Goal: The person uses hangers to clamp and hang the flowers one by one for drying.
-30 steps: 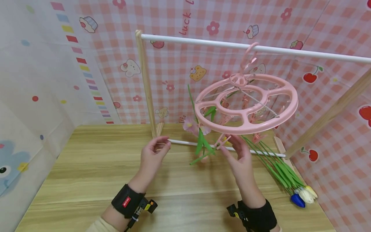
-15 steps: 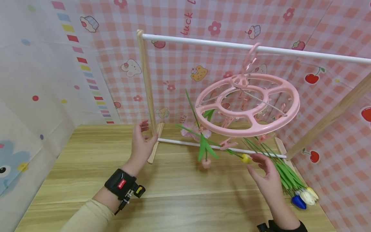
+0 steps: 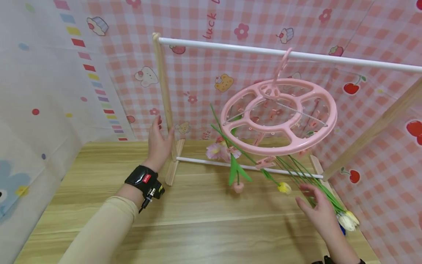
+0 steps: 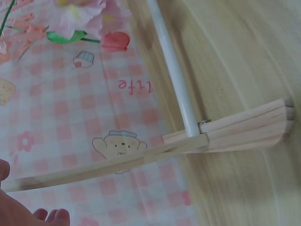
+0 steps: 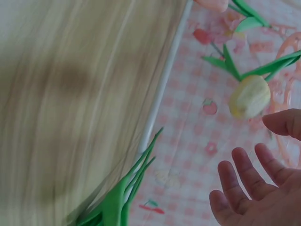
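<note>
The yellow tulip (image 3: 284, 188) hangs head-down right of centre, apparently pinned by a pink clip (image 3: 265, 162) so the glossy plastic ring hanger (image 3: 277, 149) bears it from the smooth white rail (image 3: 197, 44). Just right of it, the right hand (image 3: 319, 206) is spread, holding nothing; the left hand (image 3: 158, 146), fingers also apart, is at the grainy wooden left post (image 3: 163, 84), perhaps to steady it, contact unclear

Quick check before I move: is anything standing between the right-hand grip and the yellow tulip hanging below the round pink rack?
Nothing visible does. The right-hand grip is just right of the yellow tulip, with an open gap between. The green-leaved bundle lies outside that gap.
</note>
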`<state>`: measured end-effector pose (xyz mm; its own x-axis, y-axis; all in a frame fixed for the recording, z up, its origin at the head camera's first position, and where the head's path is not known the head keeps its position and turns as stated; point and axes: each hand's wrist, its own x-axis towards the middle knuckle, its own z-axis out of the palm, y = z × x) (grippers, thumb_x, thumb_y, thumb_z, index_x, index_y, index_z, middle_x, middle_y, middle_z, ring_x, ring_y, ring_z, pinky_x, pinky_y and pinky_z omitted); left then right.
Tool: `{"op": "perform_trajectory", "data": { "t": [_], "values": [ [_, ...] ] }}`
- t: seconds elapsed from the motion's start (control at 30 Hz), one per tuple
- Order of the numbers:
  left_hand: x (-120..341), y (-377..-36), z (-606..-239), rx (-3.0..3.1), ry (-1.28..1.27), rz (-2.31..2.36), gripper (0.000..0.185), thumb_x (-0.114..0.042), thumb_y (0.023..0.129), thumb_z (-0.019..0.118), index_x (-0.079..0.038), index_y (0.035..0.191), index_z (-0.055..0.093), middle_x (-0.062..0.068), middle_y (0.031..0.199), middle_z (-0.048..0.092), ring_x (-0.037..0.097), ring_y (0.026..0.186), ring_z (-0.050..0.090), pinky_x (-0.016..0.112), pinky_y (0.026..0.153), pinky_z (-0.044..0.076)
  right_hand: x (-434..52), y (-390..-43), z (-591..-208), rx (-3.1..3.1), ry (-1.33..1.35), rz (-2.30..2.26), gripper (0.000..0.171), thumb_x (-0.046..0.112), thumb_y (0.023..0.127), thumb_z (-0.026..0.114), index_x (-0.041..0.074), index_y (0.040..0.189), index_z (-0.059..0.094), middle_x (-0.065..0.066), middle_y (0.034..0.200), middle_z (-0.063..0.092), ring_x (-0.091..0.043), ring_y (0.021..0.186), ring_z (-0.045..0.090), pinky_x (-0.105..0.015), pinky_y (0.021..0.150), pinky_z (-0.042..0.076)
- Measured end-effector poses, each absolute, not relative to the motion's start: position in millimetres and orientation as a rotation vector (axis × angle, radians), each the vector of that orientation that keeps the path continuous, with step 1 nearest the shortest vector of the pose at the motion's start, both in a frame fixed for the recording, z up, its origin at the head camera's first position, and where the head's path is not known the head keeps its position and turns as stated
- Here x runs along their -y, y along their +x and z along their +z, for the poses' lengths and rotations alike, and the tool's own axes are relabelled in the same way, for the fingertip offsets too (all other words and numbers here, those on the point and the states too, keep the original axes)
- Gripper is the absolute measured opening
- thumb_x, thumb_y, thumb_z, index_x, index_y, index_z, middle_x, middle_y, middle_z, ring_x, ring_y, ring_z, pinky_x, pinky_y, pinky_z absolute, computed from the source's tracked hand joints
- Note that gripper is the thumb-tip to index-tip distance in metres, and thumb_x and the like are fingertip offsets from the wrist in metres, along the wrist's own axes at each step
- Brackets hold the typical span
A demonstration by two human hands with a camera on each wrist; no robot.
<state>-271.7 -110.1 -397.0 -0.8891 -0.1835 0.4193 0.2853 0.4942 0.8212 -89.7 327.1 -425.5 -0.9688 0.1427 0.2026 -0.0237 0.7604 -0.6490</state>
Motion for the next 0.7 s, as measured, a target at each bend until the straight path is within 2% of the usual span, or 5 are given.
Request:
{"op": "perform_trajectory", "data": {
  "t": [0.07, 0.17, 0.27, 0.37, 0.7],
  "values": [
    [109, -276, -396, 2.295, -0.062, -1.382, 0.062, -0.02, 0.095, 0.057, -0.001, 0.145, 0.026, 0.023, 0.137, 0.042, 0.037, 0.124, 0.042, 0.046, 0.105, 0.038, -333, -89, -428, 2.728, -0.089, 0.957, 0.041, 0.015, 0.086, 0.069, 0.003, 0.122, 0.055, -0.017, 0.118, 0.061, 0.01, 0.094, 0.048, -0.032, 0.08, 0.042],
    [106, -280, -395, 2.303, -0.042, -1.397, 0.059, -0.02, 0.095, 0.057, -0.003, 0.144, 0.028, 0.023, 0.135, 0.044, 0.036, 0.121, 0.047, 0.045, 0.103, 0.041, -343, -89, -434, 2.78, -0.111, 0.871, 0.039, 0.013, 0.086, 0.067, 0.001, 0.121, 0.055, -0.019, 0.117, 0.061, -0.014, 0.098, 0.058, -0.038, 0.078, 0.046],
    [104, -283, -394, 2.315, -0.043, -1.419, 0.057, -0.017, 0.096, 0.056, -0.004, 0.145, 0.029, 0.024, 0.134, 0.047, 0.036, 0.117, 0.052, 0.043, 0.098, 0.047, -352, -88, -440, 2.851, -0.153, 0.837, 0.04, 0.015, 0.088, 0.064, -0.001, 0.122, 0.052, -0.022, 0.12, 0.057, -0.037, 0.104, 0.055, -0.049, 0.079, 0.048],
    [102, -283, -394, 2.339, -0.05, -1.417, 0.054, -0.014, 0.096, 0.054, -0.005, 0.144, 0.031, 0.025, 0.131, 0.052, 0.034, 0.115, 0.055, 0.043, 0.094, 0.051, -359, -89, -446, 2.889, -0.181, 0.856, 0.041, 0.014, 0.088, 0.063, -0.003, 0.124, 0.051, -0.026, 0.122, 0.055, -0.042, 0.106, 0.054, -0.055, 0.081, 0.047],
    [100, -285, -398, 2.389, -0.057, -1.26, 0.028, -0.013, 0.098, 0.05, -0.002, 0.124, 0.051, 0.023, 0.114, 0.062, 0.032, 0.109, 0.059, 0.046, 0.087, 0.053, -366, -99, -459, 2.969, -0.203, 0.779, 0.042, 0.014, 0.086, 0.063, -0.004, 0.123, 0.052, -0.028, 0.119, 0.055, -0.041, 0.102, 0.056, -0.052, 0.078, 0.048]
  ]
}}
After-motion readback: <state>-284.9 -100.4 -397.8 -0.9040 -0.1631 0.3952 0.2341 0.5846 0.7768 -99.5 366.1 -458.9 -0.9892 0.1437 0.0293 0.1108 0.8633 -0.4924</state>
